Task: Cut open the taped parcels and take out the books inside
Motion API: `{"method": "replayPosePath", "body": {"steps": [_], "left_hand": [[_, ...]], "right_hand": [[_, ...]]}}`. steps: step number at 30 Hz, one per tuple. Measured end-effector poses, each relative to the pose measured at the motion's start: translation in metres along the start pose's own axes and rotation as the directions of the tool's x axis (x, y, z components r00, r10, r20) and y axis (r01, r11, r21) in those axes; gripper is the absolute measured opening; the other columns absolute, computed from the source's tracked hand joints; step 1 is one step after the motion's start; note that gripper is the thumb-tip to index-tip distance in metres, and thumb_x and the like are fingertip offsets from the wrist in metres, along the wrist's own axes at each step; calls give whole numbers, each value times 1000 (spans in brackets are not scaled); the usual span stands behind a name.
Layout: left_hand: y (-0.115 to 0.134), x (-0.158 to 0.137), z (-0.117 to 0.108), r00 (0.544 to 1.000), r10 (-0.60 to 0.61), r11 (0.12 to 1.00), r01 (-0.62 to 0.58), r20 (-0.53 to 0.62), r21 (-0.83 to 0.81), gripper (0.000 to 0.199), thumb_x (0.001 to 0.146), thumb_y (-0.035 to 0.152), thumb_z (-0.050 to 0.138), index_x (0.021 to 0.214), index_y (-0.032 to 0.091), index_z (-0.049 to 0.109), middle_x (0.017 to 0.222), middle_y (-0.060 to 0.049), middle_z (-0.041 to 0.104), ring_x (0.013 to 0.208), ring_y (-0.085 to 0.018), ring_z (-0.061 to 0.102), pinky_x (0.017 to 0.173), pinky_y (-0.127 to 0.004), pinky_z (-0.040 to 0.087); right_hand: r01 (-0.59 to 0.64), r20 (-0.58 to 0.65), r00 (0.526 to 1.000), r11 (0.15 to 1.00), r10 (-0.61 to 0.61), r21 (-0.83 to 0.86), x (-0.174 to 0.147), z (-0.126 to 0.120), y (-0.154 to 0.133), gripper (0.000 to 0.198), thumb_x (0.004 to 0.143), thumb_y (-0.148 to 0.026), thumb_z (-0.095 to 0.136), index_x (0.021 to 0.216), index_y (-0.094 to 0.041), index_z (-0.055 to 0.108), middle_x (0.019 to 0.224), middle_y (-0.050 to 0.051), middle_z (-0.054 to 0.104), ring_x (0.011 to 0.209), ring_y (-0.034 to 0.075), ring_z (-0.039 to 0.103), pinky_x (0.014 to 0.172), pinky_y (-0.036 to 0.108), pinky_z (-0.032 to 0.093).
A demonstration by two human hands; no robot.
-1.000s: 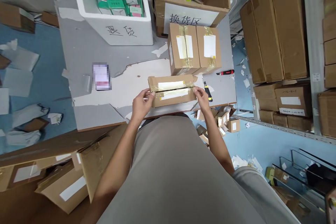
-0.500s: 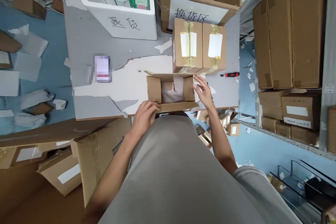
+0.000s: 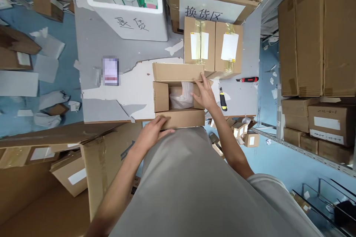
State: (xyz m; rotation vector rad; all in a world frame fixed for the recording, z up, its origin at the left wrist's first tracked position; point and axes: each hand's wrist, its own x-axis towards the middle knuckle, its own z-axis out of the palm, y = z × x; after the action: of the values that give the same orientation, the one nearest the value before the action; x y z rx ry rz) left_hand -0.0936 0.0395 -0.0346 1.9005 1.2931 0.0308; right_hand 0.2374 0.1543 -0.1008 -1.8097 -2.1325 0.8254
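Your right hand (image 3: 206, 95), grip spread loose, touches the far flap (image 3: 175, 72), seemingly holding the carton (image 3: 161, 97) open; your left hand (image 3: 150, 132) meets the near flap (image 3: 185, 118), grip unclear

brown carton (image 3: 184, 119) — whitish wrap (image 3: 182, 102)

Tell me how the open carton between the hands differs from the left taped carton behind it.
The open carton has its flaps spread, whereas the left taped carton is shut. White wrapping shows inside the open carton; the left taped carton hides its contents. White labels show on the left taped carton, none on the open carton. Both are brown cardboard.
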Motion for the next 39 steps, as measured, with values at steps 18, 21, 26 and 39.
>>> {"method": "replayPosePath", "body": {"steps": [18,21,26,39], "left_hand": [[67,157,-11,933,-263,868,117,247,483,44,110,29,58,137,5,83,136,-32,80,134,-43,77,111,-45,61],[59,149,-9,923,-301,857,152,240,492,47,111,37,57,135,8,84,137,-31,80,132,-43,78,108,-44,62],[53,152,-8,922,-321,853,182,217,489,46,106,28,57,136,5,83,137,-33,79,131,-43,78,108,-45,62],[33,146,-3,984,-136,896,73,115,438,50,98,4,46,133,1,82,147,-36,69,131,-42,73,107,-52,60]], "right_hand": [[-148,83,978,923,189,-356,-31,4,-44,114,97,-35,89,188,-15,24,196,21,-14,184,44,-7,145,63,16],[-182,100,966,904,237,-387,-32,10,-49,111,100,-28,83,189,-17,19,196,20,-14,184,41,-6,146,61,14],[-218,90,956,884,278,-414,-32,16,-52,102,105,-22,70,190,-17,14,196,19,-15,184,41,-6,146,61,12],[-333,-58,937,832,345,-444,-18,33,-70,83,108,-18,57,186,-12,30,195,25,8,183,44,13,142,74,22]]}}
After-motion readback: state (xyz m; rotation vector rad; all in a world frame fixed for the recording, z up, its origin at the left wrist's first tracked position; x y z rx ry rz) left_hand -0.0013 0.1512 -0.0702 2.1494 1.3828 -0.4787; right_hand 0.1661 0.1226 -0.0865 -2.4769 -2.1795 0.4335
